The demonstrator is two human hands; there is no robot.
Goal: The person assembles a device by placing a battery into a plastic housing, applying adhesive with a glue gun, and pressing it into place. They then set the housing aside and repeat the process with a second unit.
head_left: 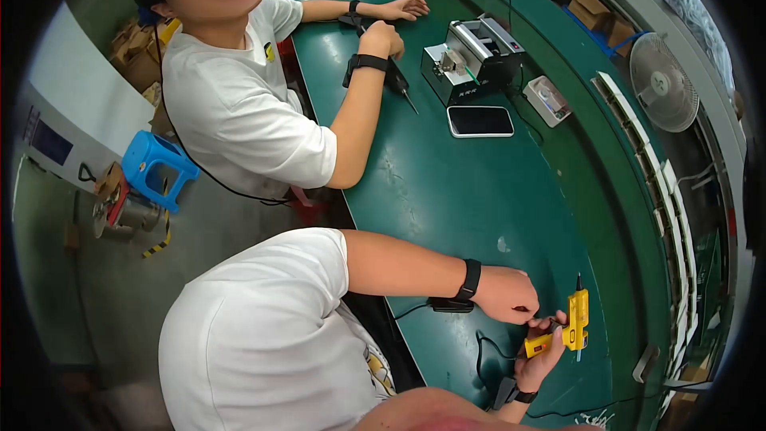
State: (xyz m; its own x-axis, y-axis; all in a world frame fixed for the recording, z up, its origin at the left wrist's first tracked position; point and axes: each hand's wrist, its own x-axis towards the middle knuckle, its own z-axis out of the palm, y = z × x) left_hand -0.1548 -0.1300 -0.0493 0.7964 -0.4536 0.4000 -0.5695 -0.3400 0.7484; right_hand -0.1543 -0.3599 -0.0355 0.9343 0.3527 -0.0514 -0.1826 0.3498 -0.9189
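A yellow hot glue gun is in my right hand, whose fingers wrap round its handle. Its dark nozzle points away from me, toward the upper part of the view, and a short pale stick end shows at its rear. Just beside it, over the green table, my left hand is curled closed with the back of the hand upward. Its fingertips are near the right hand's fingers; whatever they hold, if anything, is hidden. Black bands with small dark boxes sit on both my wrists, and a black cable runs close by.
On the left, a co-worker in white grips a black tool with a thin metal tip. Beyond stand a black-and-silver machine, a phone and a small white box. A fan and white strips line the far side.
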